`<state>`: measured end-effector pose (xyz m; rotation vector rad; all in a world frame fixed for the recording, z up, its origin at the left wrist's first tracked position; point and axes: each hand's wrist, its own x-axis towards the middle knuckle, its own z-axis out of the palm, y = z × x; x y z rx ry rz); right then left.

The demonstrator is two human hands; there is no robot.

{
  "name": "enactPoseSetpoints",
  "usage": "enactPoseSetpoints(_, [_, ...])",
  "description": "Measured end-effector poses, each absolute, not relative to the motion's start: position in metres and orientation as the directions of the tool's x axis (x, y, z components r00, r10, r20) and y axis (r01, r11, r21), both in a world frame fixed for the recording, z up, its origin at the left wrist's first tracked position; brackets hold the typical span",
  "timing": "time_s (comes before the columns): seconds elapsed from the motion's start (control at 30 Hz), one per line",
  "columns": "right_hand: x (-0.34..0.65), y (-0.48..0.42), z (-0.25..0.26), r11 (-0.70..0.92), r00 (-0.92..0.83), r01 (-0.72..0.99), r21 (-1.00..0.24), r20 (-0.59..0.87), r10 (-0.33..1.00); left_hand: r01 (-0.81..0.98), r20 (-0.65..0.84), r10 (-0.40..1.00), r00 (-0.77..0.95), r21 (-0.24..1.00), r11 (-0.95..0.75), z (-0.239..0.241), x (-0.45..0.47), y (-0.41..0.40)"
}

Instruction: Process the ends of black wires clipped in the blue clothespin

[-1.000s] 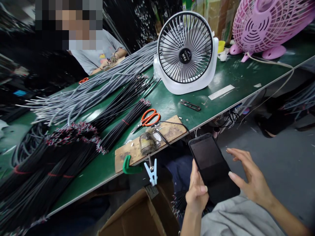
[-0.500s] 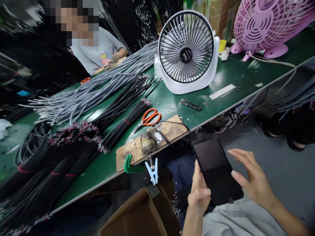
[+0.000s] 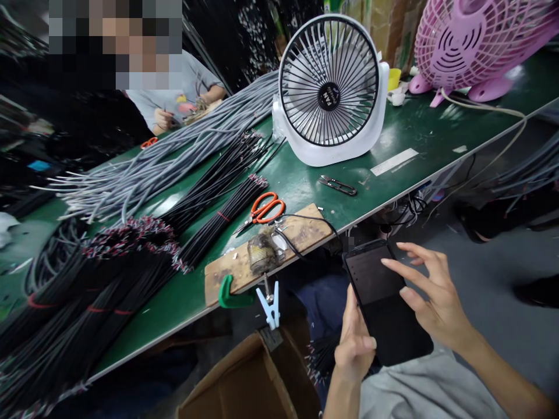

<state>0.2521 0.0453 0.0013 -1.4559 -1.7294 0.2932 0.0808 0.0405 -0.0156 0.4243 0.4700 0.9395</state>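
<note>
The phone (image 3: 384,302), dark-screened, sits low in front of the person, off the near edge of the green table (image 3: 414,131) and above the lap. The left hand (image 3: 356,343) grips its left edge, thumb pressed on the face near the lower corner. The right hand (image 3: 430,299) hovers over the right side with fingers spread, forefinger stretched over the upper part of the screen; whether the fingertip touches the glass cannot be told.

Just left of the phone, a wooden board (image 3: 266,250) overhangs the table edge, held by a green clamp (image 3: 231,297), with a white clip (image 3: 269,305) hanging below. A grimy block (image 3: 261,254) sits on the board, and orange scissors (image 3: 262,210) lie at its far edge. Below stands an open carton (image 3: 244,381); what it holds does not show.

Farther along the table lie snips (image 3: 336,185), black cable bundles (image 3: 131,256) and grey cables (image 3: 174,154). A white fan (image 3: 332,87) stands upright behind the snips, a pink fan (image 3: 476,41) well to its right. At the far left end, another person (image 3: 174,87) has both hands at the table.
</note>
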Motion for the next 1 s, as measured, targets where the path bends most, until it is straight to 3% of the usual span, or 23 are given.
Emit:
enactPoseSetpoints(0.63, [0.251,0.044,0.001,0.305,0.032,0.708,-0.637,0.461,0.887,-0.702,-0.125,0.877,0.464,0.552,0.45,-0.02,0.084,0.04])
enactPoseSetpoints(1.0, [0.252,0.042,-0.001,0.28,0.047,0.731,-0.622,0.456,0.889,-0.706,-0.217,0.858,0.466,0.493,0.509,-0.007,0.087,0.041])
